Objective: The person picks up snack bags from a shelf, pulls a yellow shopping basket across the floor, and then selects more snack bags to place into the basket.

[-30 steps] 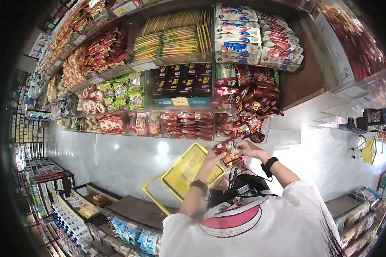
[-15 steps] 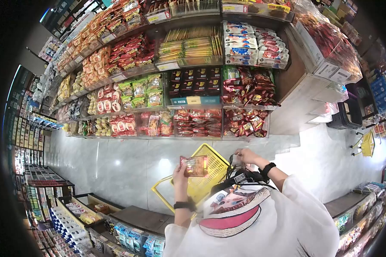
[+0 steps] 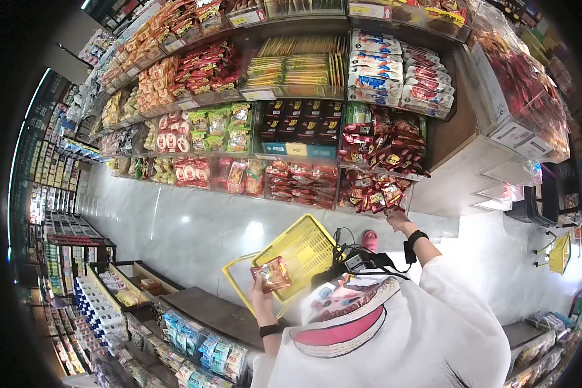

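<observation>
My left hand is closed on the edge of a red snack packet with a clear window. Below that packet is a yellow shopping basket, its handle close to my left forearm. My right hand reaches forward to the lowest shelf, its fingertips at the front edge of a bin full of small dark-red snack packets. The fingers of that hand are bent and partly lost against the packets; I cannot tell whether they grip one.
A tiered snack shelf spans the front, with wrapped goods in clear bins. Black cables hang at my chest, near a pink shoe on the floor. Another yellow basket stands far right. Low shelves run behind me.
My right hand has moved from beside the cables forward to the lowest bin. My left hand has shifted left and lower with the packet. The pink shoe has come into view.
</observation>
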Demonstrator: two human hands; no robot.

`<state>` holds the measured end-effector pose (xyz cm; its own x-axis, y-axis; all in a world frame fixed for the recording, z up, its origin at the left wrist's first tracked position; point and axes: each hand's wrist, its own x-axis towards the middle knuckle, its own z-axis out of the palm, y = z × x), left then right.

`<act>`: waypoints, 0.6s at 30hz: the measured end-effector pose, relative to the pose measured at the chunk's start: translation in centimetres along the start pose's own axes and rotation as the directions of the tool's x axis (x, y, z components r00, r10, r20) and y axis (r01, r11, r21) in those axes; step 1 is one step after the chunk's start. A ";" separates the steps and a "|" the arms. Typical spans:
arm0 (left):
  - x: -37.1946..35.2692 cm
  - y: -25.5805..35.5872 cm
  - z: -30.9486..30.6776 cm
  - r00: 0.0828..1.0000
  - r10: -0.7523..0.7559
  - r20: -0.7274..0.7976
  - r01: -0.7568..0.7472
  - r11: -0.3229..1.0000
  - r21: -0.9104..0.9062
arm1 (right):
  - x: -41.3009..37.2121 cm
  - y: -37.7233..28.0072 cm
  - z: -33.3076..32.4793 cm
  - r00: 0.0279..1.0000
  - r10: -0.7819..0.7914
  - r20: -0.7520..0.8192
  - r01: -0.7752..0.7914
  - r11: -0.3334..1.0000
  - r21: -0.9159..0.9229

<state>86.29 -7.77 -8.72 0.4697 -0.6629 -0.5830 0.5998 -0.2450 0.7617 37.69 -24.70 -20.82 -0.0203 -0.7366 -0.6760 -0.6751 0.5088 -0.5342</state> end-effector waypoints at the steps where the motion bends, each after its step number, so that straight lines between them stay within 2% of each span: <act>1: -1.1 -0.1 1.7 1.000 0.007 -0.021 -0.007 1.000 -0.008 | 0.6 0.3 -0.4 1.000 -0.018 -0.025 0.019 0.999 0.042; 2: -1.8 -0.3 3.1 0.999 0.016 -0.039 -0.017 1.000 -0.011 | 1.2 0.5 -0.6 0.998 -0.033 -0.052 0.038 0.995 0.090; 7: -0.5 -3.9 3.8 0.994 0.017 -0.112 -0.004 0.993 0.117 | 7.5 3.1 -0.8 0.998 0.044 -0.039 -0.049 0.987 -0.155; 9: -1.5 -4.0 6.0 0.991 0.053 -0.127 -0.031 0.985 0.167 | 5.6 1.8 -2.8 0.978 -0.190 -0.089 0.188 0.982 -0.029; 10: -1.8 -4.5 6.4 0.989 0.087 -0.121 -0.068 0.985 0.159 | 5.3 1.3 -3.2 0.984 -0.162 -0.069 0.162 0.987 -0.008; 12: -3.0 -4.3 7.9 0.986 0.069 -0.149 -0.031 0.969 0.247 | 4.8 0.2 -4.1 0.994 -0.105 -0.030 0.105 0.994 0.031; 13: -2.7 -5.0 7.3 0.981 0.100 -0.169 -0.049 0.957 0.285 | 2.4 -1.9 -6.2 0.989 -0.147 0.022 0.146 0.989 0.029; 15: -3.4 -4.9 7.9 0.976 0.070 -0.205 0.000 0.945 0.326 | 2.2 -2.7 -6.9 0.986 -0.133 0.098 0.128 0.990 0.059; 16: -3.9 -4.9 8.2 0.973 0.056 -0.224 0.026 0.939 0.344 | 3.7 -1.6 -5.9 0.989 -0.077 0.123 0.067 0.994 0.085; 18: -4.8 -4.7 8.8 0.967 0.074 -0.244 0.012 0.943 0.332 | 7.7 1.9 -3.8 0.964 -0.109 0.244 0.138 0.985 -0.104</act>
<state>75.47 -9.68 -7.05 0.6566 -0.4865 -0.5764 0.3561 -0.4737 0.8055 33.52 -31.08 -25.09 0.2343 -0.6565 -0.7170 -0.7444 0.3532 -0.5666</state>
